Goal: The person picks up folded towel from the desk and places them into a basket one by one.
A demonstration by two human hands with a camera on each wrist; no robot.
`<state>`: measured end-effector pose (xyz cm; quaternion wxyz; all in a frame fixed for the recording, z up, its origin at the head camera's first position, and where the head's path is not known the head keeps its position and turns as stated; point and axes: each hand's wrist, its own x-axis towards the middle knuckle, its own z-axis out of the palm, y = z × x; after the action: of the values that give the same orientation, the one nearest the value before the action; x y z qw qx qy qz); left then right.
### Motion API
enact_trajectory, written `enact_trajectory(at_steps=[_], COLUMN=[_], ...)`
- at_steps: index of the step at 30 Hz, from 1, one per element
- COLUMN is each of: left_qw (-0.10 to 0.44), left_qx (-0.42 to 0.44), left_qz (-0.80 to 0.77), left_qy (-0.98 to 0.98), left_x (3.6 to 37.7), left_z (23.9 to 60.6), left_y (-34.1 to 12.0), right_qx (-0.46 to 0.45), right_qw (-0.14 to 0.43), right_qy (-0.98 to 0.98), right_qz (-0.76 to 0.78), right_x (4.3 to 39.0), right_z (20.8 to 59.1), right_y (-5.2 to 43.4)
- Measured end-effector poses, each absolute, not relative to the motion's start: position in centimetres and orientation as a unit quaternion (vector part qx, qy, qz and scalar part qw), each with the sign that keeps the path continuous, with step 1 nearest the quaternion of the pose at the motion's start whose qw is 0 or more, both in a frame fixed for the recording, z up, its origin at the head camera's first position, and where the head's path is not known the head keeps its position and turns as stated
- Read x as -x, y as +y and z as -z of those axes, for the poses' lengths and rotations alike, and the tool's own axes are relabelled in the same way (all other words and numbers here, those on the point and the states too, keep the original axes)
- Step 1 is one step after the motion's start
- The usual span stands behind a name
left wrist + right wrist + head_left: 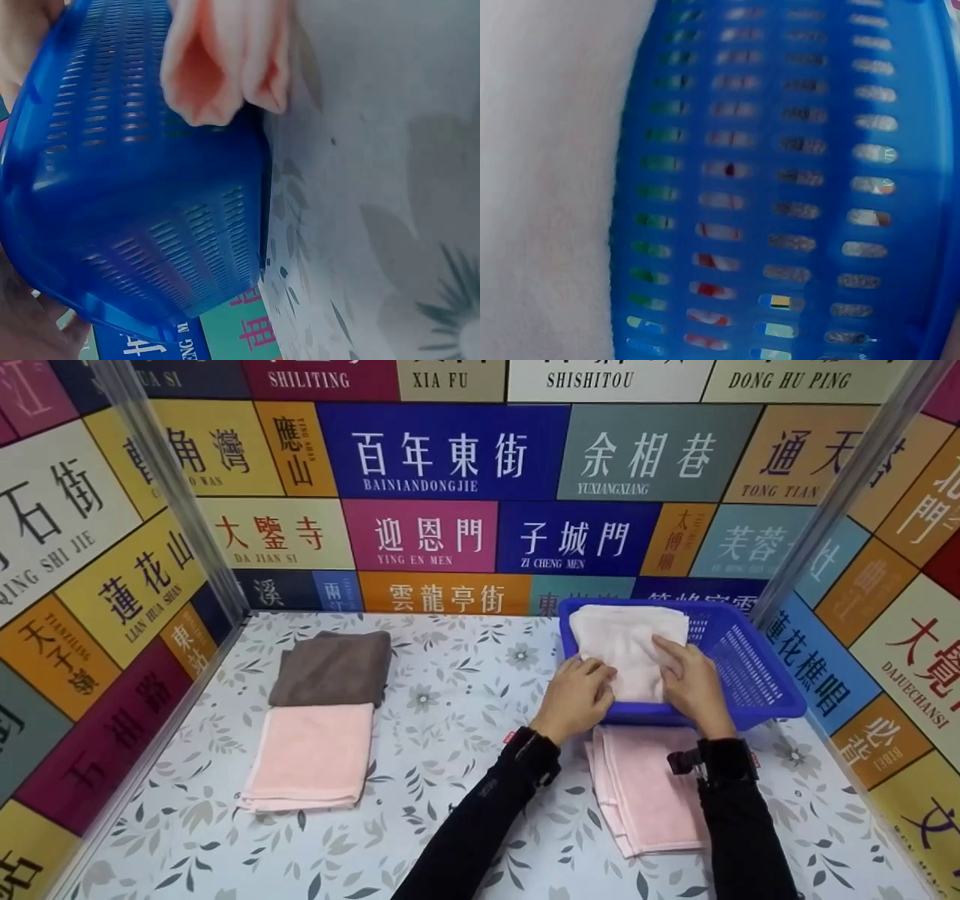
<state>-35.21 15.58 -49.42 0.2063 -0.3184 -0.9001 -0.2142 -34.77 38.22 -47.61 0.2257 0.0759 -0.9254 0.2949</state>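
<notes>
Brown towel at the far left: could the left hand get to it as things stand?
Probably yes. The left hand rests on the white towel in the basket; between it and the brown towel lies only bare table, though it would need a long reach across.

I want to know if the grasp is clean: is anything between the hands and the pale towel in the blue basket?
Nothing visible is. The left hand and right hand both rest directly on the pale towel, which lies in the blue basket.
</notes>
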Motion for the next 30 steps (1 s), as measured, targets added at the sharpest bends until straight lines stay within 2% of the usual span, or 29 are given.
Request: enact_trajectory(at_steps=[7,13,16,20,26,30], left_qw=[0.289,0.263,0.244,0.226,0.206,0.191], left_qx=[0.308,0.311,0.315,0.326,0.331,0.332], left_qz=[0.137,0.11,0.081,0.062,0.102,0.149], left_qy=[-0.896,-0.907,-0.914,-0.916,-0.915,-0.912], left_x=[35.2,35.0,34.9,34.8,34.8,34.8], left_z=[50.3,50.7,50.7,50.6,50.7,50.7], left_y=[15.3,15.0,14.9,14.8,14.6,14.4], right_qx=[-0.033,0.004,0.005,0.005,0.016,0.056], right_qw=[0.119,0.034,0.01,0.033,0.125,0.173], right_qy=[-0.981,-0.993,-0.993,-0.99,-0.978,-0.966], right_qz=[-0.152,-0.114,-0.12,-0.133,-0.164,-0.181], right_x=[34.1,33.8,33.7,33.5,33.3,32.8], right_z=[46.8,46.7,46.7,46.9,46.7,45.4], right_y=[38.4,38.6,38.6,38.4,38.4,40.3])
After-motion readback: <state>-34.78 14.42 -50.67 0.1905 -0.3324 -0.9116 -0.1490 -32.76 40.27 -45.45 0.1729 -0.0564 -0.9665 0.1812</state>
